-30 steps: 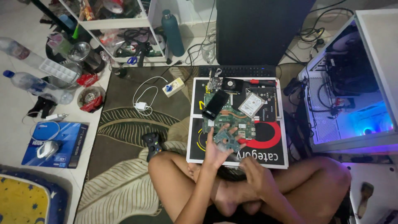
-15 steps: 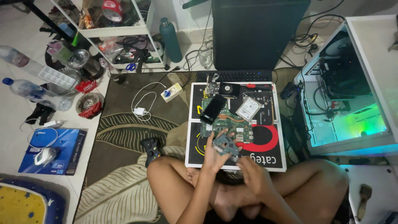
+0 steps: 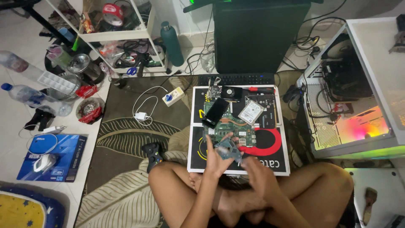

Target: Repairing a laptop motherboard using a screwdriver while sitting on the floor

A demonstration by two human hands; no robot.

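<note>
Small grey-green circuit board (image 3: 228, 148) | low centre of frame, above black mat (image 3: 270, 162) | left hand (image 3: 216, 162) gripping it | right hand (image 3: 258, 173) beside, grip unclear

Ahead of the left hand (image 3: 217, 158) the motherboard (image 3: 230, 126) covers the middle of the box (image 3: 274, 162), with a black drive (image 3: 215, 112) and a silver drive (image 3: 251, 112) lying on it. Beyond those, a fan card (image 3: 231, 92) and a screwdriver (image 3: 259, 89) crowd the box's far edge, close against the keyboard (image 3: 238, 79). To the right of the right hand (image 3: 259, 175), the red-marked part of the box is bare. To the left, open rug (image 3: 122, 135) is broken only by a gamepad (image 3: 152, 153) and a white charger (image 3: 141, 115). The open PC case (image 3: 350, 109) walls off the far right.
</note>
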